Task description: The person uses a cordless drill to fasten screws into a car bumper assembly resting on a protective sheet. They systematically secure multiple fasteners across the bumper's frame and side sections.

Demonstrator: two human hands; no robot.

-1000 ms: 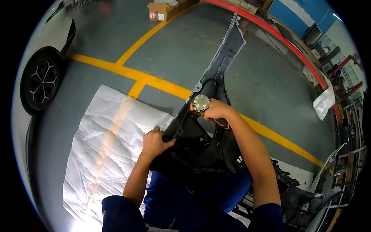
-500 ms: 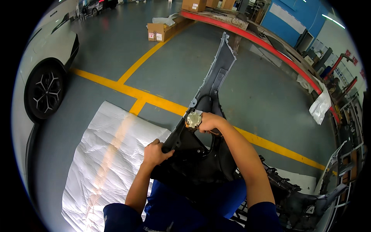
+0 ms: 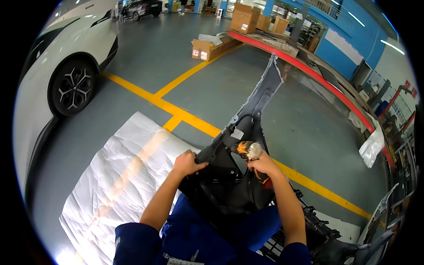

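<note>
A black and grey car bumper [image 3: 264,95] lies across my lap, its narrow grey end reaching away over the floor. My left hand [image 3: 187,164] is closed on the bumper's left edge, with the thumb on the inner side. In my right hand [image 3: 264,164] is a yellow and black cordless drill [image 3: 244,149], held by its handle above the inside of the bumper. Its rear end faces me, and its nose points away to the left. The tip is hard to make out against the dark plastic. Beyond the drill, a small white label [image 3: 237,134] sticks to the bumper.
White padded sheeting [image 3: 128,168] covers the floor at my left, near a white car [image 3: 84,42]. Ahead runs a red-edged platform [image 3: 309,68] with cardboard boxes [image 3: 245,17] on it. Another open box [image 3: 203,49] sits on the floor. More bumper parts [image 3: 329,225] lie at my right.
My right hand has drawn the drill back toward me and to the right, uncovering the white label. The left hand keeps its hold on the bumper's edge. The view has tilted upward.
</note>
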